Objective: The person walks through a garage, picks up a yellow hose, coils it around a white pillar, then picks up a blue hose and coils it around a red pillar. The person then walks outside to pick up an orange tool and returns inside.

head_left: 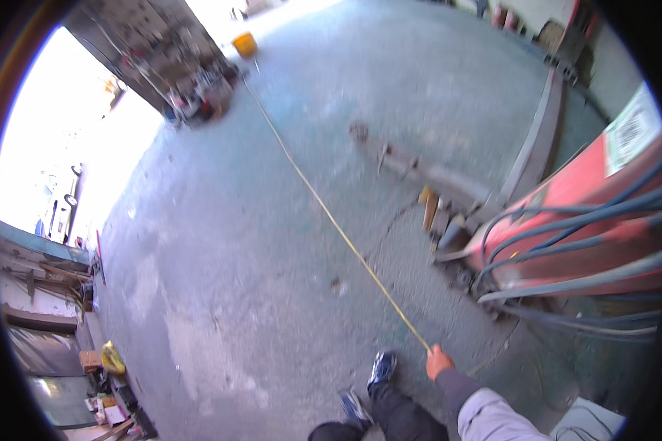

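My right hand (439, 362) is closed around the near end of a long, thin yellow cord (343, 237). From my fist the cord stretches away across the grey floor, up and to the left. Its far end lies toward the foot of the pillar, close to a yellow bucket (245, 45); what it meets there is too small to tell. My right arm reaches forward in a light grey sleeve with a dark cuff. My left hand is outside the picture.
A red lift column (566, 242) with blue and grey hoses rises at the right. Its low metal arm (426, 173) lies across the floor. Clutter (202, 95) surrounds the far pillar (147, 51). Boxes and a yellow bag (112, 357) line the left wall. My shoes (381, 367) are below.
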A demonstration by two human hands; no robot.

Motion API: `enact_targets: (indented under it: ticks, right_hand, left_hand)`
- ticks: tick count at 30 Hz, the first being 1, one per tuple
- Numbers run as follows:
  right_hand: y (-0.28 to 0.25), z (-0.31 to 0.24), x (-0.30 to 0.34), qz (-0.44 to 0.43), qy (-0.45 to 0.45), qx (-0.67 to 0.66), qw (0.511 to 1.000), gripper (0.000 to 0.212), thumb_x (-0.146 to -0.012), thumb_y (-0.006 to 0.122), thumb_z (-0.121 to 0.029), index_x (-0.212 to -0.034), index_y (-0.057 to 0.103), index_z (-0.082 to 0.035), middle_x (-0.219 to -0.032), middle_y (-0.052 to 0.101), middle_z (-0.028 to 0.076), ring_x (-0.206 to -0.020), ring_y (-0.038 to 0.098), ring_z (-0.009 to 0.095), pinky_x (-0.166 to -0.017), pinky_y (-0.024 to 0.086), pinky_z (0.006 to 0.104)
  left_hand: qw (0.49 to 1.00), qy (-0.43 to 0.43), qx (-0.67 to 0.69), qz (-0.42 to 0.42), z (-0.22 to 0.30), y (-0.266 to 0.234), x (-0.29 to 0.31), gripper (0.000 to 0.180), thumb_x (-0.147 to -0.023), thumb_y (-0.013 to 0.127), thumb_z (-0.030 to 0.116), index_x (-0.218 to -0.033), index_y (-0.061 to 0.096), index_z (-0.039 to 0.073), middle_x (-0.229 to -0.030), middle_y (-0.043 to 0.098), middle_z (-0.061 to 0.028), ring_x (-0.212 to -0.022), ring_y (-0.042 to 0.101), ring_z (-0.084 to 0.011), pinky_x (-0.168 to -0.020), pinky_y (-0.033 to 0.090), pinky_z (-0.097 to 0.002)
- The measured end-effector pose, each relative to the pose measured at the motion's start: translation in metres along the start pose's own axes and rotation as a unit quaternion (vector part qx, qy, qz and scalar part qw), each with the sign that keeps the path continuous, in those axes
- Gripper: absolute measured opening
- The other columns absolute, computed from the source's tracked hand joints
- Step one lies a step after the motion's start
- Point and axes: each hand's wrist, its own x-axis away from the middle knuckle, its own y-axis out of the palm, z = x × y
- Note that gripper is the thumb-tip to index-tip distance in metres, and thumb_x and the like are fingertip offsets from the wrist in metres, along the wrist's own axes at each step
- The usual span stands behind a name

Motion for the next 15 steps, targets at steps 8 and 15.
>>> enact_targets:
  ticks: [8,15]
  right_hand:
    - [-0.087,0.177,0.145,0.117,0.045,0.024,0.992,0.030,-0.098,0.049,-0.031,-0.107,0.059,-0.004,-0.108,0.068,0.025,-0.103,0.065,0.043,-0.091,0.051,0.0501]
    - [-0.031,0.371,0.221,0.080,-0.018,0.171,0.982,0.034,-0.096,0.052,-0.030,-0.103,0.071,-0.004,-0.109,0.070,0.018,-0.102,0.068,0.037,-0.089,0.053,0.0463]
  left_hand:
    - [0.981,0.117,0.033,0.148,0.079,-0.024,0.014,0.061,-0.095,0.048,0.061,-0.120,0.066,0.008,-0.104,0.067,-0.0295,-0.102,0.063,-0.0484,-0.084,0.049,-0.0577]
    - [0.933,0.255,0.198,0.161,0.045,0.084,0.130,0.046,-0.091,0.063,0.044,-0.123,0.064,0.010,-0.100,0.069,-0.0270,-0.098,0.065,-0.0447,-0.084,0.051,-0.0553]
